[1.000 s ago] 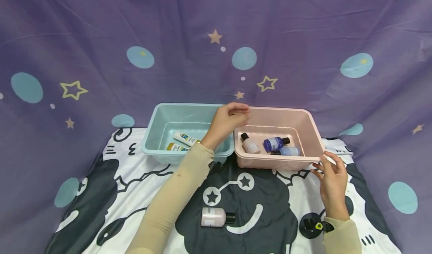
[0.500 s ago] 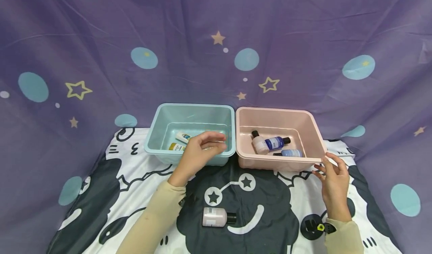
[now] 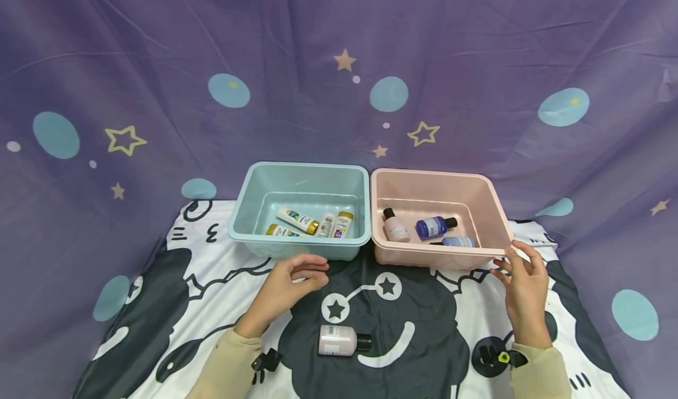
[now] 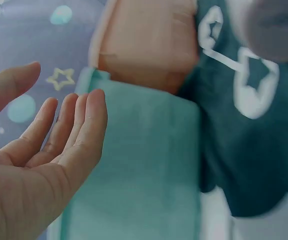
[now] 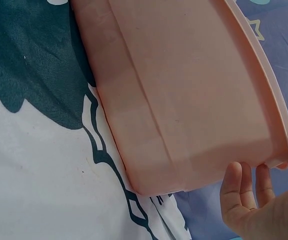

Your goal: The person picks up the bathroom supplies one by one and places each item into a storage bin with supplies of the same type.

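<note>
My left hand is in front of the teal bin, fingers loosely bent and holding nothing; in the left wrist view its palm and fingers show beside that bin. At the front right corner of the pink bin, my right hand pinches the rim, thumb on top and fingers against the underside. Inside the pink bin lie a pale pink bottle, a dark blue bottle and a light blue bottle, all black-capped. Another pale pink bottle lies on the cloth, near my left hand.
Several small white tubes with gold caps, one a tube lying slanted, are in the teal bin. Both bins stand side by side against a purple curtain. The black-and-white printed cloth covers the surface.
My left hand has drawn back from over the pink bin's left edge to the front left. The pale pink bottle inside rolled right, then back left. My right hand stays at the corner.
</note>
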Action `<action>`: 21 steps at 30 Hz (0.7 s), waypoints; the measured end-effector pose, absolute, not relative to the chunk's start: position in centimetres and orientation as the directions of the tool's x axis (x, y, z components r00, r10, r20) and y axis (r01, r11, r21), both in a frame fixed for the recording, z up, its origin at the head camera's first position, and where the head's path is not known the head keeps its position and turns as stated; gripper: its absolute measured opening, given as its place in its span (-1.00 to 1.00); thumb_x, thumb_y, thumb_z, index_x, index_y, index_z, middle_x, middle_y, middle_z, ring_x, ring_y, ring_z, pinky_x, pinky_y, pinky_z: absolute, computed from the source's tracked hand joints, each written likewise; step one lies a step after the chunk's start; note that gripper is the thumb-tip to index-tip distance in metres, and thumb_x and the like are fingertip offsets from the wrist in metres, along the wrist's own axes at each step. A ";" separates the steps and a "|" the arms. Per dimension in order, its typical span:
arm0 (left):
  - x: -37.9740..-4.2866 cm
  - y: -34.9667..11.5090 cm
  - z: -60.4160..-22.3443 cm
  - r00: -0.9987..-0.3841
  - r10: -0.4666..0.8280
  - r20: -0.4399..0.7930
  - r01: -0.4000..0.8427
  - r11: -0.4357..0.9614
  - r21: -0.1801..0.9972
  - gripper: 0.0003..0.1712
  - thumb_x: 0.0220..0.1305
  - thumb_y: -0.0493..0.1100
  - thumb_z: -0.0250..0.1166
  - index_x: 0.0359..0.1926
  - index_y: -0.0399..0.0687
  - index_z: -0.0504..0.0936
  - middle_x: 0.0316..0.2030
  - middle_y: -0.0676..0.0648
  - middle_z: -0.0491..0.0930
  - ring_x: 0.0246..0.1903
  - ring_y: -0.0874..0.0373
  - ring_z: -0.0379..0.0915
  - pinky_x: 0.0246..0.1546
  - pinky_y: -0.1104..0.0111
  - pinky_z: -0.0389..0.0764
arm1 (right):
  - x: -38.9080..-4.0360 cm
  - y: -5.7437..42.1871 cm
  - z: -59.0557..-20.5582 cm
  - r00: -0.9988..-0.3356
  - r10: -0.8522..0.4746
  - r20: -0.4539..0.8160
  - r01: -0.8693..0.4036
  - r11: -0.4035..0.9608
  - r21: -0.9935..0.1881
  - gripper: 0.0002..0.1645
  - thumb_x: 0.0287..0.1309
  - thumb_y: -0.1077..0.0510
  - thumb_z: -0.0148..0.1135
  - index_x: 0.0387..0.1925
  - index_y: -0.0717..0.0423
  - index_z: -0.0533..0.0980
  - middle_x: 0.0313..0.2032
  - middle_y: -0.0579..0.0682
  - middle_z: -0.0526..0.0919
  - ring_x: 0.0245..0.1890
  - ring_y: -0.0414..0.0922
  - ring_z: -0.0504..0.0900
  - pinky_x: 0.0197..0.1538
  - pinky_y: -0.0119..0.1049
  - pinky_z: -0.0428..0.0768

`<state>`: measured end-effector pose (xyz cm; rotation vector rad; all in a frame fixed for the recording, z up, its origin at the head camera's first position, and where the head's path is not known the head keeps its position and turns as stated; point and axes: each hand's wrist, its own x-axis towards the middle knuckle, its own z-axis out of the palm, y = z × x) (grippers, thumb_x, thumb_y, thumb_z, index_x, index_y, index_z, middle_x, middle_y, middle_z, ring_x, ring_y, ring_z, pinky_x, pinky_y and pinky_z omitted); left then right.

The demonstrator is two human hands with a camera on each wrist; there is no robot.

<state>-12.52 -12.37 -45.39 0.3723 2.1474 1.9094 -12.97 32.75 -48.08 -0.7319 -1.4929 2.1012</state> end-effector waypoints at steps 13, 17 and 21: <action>-10.1 -14.6 -50.6 -0.872 0.446 -0.203 -0.122 0.204 0.971 -0.47 0.31 -0.20 0.40 0.20 -0.40 0.51 0.09 -0.33 0.56 0.00 -0.08 0.59 -0.06 0.29 0.63 | -12.9 32.7 -48.1 -0.757 0.633 -0.165 -0.051 -0.309 -0.950 -0.62 0.27 0.18 0.38 0.10 0.08 0.57 -0.12 0.06 0.63 -0.40 -0.07 0.72 -0.47 -0.28 0.68; -9.7 -14.9 -51.6 -0.818 0.526 -0.231 -0.096 0.271 0.958 -0.44 0.28 -0.14 0.42 0.21 -0.32 0.52 0.10 -0.25 0.57 0.02 -0.12 0.57 0.02 0.25 0.58 | -12.9 32.6 -48.0 -0.756 0.633 -0.165 -0.058 -0.316 -0.947 -0.63 0.27 0.20 0.37 0.10 0.08 0.57 -0.10 0.08 0.63 -0.41 -0.08 0.73 -0.48 -0.28 0.68; -9.4 -14.9 -52.2 -0.774 0.581 -0.252 -0.067 0.320 0.945 -0.39 0.22 -0.07 0.48 0.23 -0.20 0.54 0.12 -0.14 0.57 0.02 -0.04 0.56 0.05 0.22 0.56 | -12.8 32.6 -48.0 -0.761 0.630 -0.156 -0.057 -0.304 -0.951 -0.62 0.27 0.19 0.37 0.11 0.08 0.56 -0.07 0.09 0.62 -0.38 -0.07 0.73 -0.46 -0.27 0.68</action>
